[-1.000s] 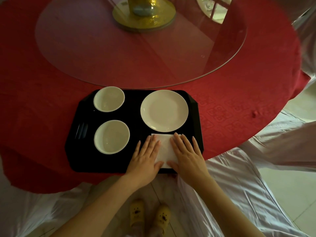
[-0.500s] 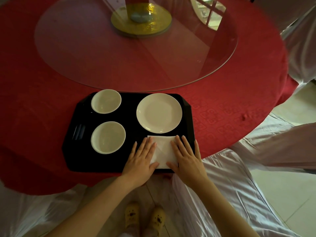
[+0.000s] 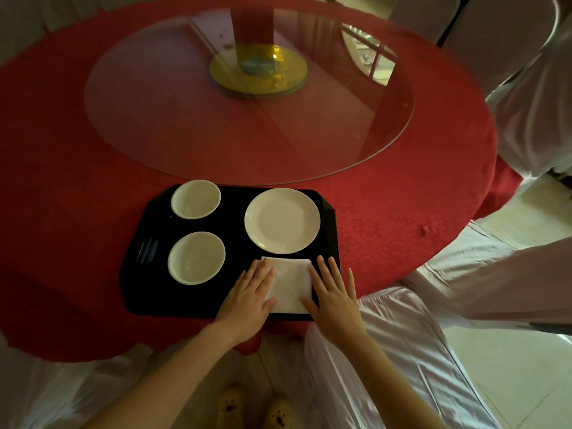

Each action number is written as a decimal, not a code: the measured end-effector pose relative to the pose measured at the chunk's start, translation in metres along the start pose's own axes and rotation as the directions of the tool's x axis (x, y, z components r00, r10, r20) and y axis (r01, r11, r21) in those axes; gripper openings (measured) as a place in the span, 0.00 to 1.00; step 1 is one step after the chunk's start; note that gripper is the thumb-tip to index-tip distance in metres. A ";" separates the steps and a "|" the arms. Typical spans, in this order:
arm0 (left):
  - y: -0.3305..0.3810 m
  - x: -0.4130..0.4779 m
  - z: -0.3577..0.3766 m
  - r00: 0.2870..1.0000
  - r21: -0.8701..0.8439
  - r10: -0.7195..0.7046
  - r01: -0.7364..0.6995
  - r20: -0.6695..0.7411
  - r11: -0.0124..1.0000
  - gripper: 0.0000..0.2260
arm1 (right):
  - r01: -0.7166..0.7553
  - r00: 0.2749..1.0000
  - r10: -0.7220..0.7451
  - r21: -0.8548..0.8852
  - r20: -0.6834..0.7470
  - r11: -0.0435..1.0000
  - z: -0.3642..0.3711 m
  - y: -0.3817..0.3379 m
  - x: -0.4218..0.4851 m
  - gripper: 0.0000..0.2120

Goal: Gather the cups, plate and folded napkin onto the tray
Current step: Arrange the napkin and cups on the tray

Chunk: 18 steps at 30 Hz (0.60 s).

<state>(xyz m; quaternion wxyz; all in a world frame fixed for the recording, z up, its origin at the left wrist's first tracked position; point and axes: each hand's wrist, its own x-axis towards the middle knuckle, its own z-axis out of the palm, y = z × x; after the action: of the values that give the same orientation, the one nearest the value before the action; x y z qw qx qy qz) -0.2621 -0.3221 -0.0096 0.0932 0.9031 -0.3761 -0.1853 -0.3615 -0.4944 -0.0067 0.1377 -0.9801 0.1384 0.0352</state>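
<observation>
A black tray (image 3: 235, 298) lies at the near edge of the red table. On it stand two white cups: one at the back left (image 3: 195, 199), one in front of it (image 3: 196, 257). A white plate (image 3: 282, 220) sits at the tray's back right. A folded white napkin (image 3: 289, 283) lies at the tray's front right. My left hand (image 3: 249, 297) rests flat on the napkin's left edge, fingers apart. On the right side of the napkin, my right hand (image 3: 332, 292) lies flat against its edge.
A round glass turntable (image 3: 216, 134) with a gold base (image 3: 258, 71) fills the table's middle, just behind the tray. Chairs in white covers (image 3: 402, 351) stand at the right and near side. My feet in yellow slippers (image 3: 257, 407) show below.
Both hands have slid apart toward the napkin's side edges, baring more of it. The view has pulled back, so more of the table shows.
</observation>
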 end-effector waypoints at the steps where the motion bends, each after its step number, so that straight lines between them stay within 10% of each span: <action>1: 0.001 -0.004 -0.006 0.998 -0.011 -0.006 0.005 -0.064 1.000 0.27 | -0.019 1.000 0.020 0.058 -0.020 0.998 -0.005 0.000 0.003 0.30; 7: -0.030 -0.015 -0.071 0.889 -0.025 -0.117 0.118 -0.443 0.993 0.23 | -0.065 0.997 0.068 0.100 -0.022 0.993 -0.036 0.001 0.031 0.28; 18: -0.111 -0.033 -0.094 0.747 -0.669 -0.641 0.387 -0.175 0.635 0.21 | 0.117 0.956 -0.153 0.154 0.248 0.981 -0.041 -0.093 0.080 0.31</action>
<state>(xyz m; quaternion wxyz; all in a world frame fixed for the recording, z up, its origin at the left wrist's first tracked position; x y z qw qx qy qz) -0.1737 -0.2180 0.0504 0.3865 0.9138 0.0090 -0.1247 -0.2576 -0.4405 0.0480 0.2240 -0.9624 0.0540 0.1438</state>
